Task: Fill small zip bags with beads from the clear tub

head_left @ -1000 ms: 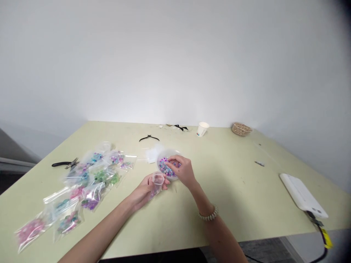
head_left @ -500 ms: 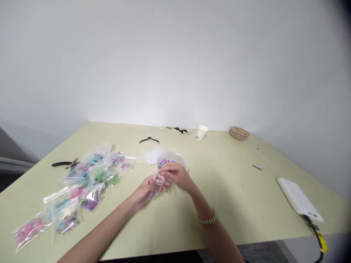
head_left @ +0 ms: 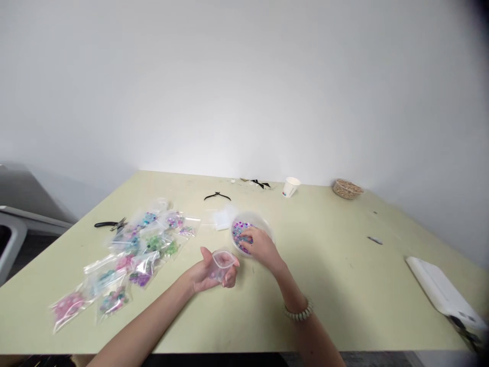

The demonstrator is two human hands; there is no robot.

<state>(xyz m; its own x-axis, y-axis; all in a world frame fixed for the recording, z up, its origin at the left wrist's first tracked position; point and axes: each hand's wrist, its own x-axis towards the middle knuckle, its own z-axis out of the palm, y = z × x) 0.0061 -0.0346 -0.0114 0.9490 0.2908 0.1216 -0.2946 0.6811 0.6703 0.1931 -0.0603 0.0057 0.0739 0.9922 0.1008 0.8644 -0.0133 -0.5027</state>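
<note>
A small clear plastic bag (head_left: pixel 220 264) with its mouth spread apart rests in my left hand (head_left: pixel 206 272), thumb on one side and fingers on the other. A few pale bits seem to lie inside it, too small to name. To the right, my right hand (head_left: pixel 262 247) reaches into a round clear bowl (head_left: pixel 267 227). Its fingertips are down among purple, pink and blue beads (head_left: pixel 240 232), fingers bent; whether they pinch any bead is hidden. A bracelet (head_left: pixel 300 311) circles the right wrist.
Several zip bags of coloured beads (head_left: pixel 141 255) cover the table's left. Pliers (head_left: pixel 110 224) lie behind them, and a black-handled tool (head_left: pixel 217 195) further back. A paper cup (head_left: pixel 291 187), a tub of brown bits (head_left: pixel 347 188) and a white device (head_left: pixel 445 290) stand rightward.
My right hand has left the small bag's mouth and moved into the bowl of beads. The bag's mouth now gapes wider in my left hand. The whole view has shifted slightly.
</note>
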